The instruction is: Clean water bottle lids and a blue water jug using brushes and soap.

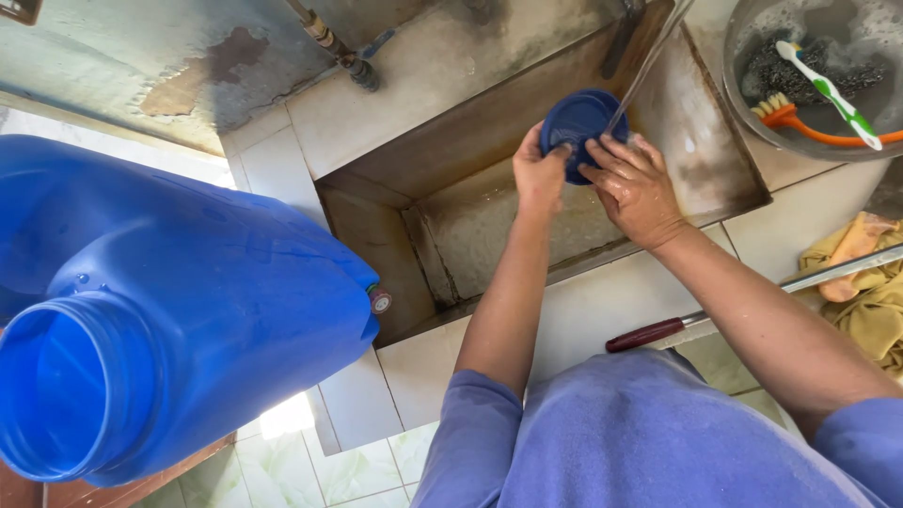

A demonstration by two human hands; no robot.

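1. A round, dark blue plastic lid [576,127] is held over a stained, tiled rectangular sink basin [489,226], at about one o'clock from the middle of the view. A thin stream of water [649,66] runs down onto it from the upper right.

2. The left hand [539,174] grips the lid's left edge, fingers curled over the rim and clamped on it.

3. The right hand [635,188] is wet and presses against the lid's right side and lower face, fingers closed on it, apparently rubbing.

4. Both forearms reach in from six o'clock, from a person in a lilac-blue shirt [640,442].

5. At nine o'clock, a large blue plastic jerrycan [188,310] lies tilted on the tiled ledge, its wide uncapped mouth [71,395] pointing to the lower left.

6. At four o'clock, a long knife with a dark red handle [649,334] rests on the white tiled counter [593,310], just beside the right forearm.

7. At two o'clock, a round metal bowl [752,103] holds soapy water, a dark scourer, a green-and-white toothbrush [828,89] and an orange brush [800,122].

8. At three o'clock lies a crumpled yellow cloth [870,282].

9. Risks, as a judgement: the lid looks wet and perhaps soapy, so it could slip from the fingers into the basin. The right elbow could knock the knife off the counter edge. The tilted jerrycan seems poorly balanced and might roll if bumped.
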